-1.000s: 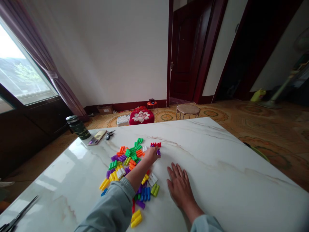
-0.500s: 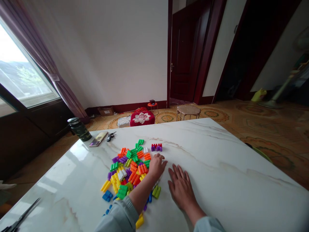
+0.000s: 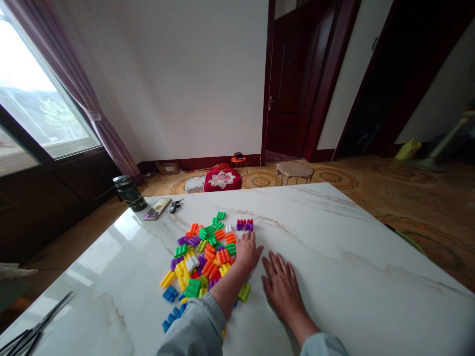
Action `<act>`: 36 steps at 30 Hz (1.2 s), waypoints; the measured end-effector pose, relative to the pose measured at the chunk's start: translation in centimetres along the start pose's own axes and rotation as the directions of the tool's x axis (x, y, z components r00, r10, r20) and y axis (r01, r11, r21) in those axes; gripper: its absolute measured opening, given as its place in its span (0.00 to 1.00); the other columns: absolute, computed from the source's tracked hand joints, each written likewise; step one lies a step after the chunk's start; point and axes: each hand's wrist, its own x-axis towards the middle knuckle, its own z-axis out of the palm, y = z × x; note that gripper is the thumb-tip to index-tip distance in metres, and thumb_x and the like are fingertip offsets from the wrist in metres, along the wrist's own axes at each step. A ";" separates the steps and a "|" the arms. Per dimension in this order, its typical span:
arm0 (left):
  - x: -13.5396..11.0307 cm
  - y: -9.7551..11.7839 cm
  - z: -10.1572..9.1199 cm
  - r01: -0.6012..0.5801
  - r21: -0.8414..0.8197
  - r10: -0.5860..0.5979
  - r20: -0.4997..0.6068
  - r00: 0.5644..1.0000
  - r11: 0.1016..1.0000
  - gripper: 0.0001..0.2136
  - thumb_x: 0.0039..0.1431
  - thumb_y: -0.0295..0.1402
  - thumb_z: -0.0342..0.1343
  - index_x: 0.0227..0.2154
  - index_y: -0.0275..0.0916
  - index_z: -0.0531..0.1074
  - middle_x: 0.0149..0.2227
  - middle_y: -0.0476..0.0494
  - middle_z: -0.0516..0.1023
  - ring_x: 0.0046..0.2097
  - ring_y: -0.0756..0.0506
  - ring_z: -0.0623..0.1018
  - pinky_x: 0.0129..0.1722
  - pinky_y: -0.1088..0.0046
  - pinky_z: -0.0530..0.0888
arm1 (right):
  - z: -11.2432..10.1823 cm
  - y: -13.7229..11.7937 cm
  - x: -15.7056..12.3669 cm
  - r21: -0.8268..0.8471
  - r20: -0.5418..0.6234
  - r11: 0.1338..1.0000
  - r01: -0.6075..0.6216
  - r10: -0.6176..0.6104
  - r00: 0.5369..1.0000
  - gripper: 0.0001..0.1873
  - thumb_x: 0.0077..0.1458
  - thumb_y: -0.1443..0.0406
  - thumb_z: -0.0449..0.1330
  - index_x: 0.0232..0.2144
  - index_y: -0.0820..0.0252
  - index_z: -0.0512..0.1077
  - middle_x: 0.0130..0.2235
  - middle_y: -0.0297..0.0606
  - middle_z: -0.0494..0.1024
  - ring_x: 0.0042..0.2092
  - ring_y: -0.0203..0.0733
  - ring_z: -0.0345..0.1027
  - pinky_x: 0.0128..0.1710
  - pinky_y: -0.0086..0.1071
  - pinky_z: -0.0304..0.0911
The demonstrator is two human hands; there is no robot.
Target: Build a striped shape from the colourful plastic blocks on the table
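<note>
My left hand reaches over the right edge of a pile of colourful plastic building blocks. Its fingers are stretched forward, the thumb apart, and nothing shows in its grasp. Just beyond its fingertips lies a joined red and purple block piece; whether they touch I cannot tell. Flat on the table to the right rests my right hand, fingers spread and holding nothing. A white block sits left of the red and purple piece. My left forearm hides part of the near blocks.
The white marble-patterned table carries scissors at the near left. A camouflage flask, a phone and keys stand or lie along its far left edge. Past the table is a round stool.
My left hand has moved slightly forward, its fingers straightening toward the red and purple piece. My right hand stays flat on the table. The camera view has shifted a little.
</note>
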 end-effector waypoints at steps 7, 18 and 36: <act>0.3 0.4 0.4 -0.057 0.006 0.057 0.054 0.997 0.998 0.28 0.59 0.41 0.51 0.62 0.37 0.59 0.63 0.37 0.62 0.62 0.38 0.62 0.59 0.59 0.60 | -0.5 -0.2 -0.1 0.002 0.014 1.000 -0.005 0.005 1.000 0.29 0.61 0.58 0.44 0.64 0.50 0.55 0.69 0.33 0.48 0.69 0.47 0.37 0.65 0.47 0.33; 0.8 0.2 0.3 -0.023 0.009 0.022 0.056 0.998 1.000 0.31 0.59 0.43 0.51 0.63 0.38 0.56 0.64 0.34 0.59 0.63 0.36 0.61 0.59 0.54 0.59 | -0.3 -0.1 0.0 -0.001 0.018 1.000 -0.005 0.005 1.000 0.28 0.61 0.58 0.45 0.63 0.51 0.57 0.68 0.33 0.49 0.69 0.47 0.37 0.65 0.46 0.32; -15.8 -2.8 -3.6 -0.273 -0.333 0.200 -0.237 0.951 0.903 0.13 0.65 0.34 0.45 0.42 0.45 0.76 0.42 0.41 0.79 0.48 0.44 0.76 0.53 0.61 0.70 | 0.1 0.0 -0.2 -0.072 -0.084 0.997 0.034 -0.040 0.996 0.27 0.61 0.59 0.45 0.62 0.53 0.59 0.67 0.36 0.54 0.67 0.47 0.42 0.64 0.46 0.38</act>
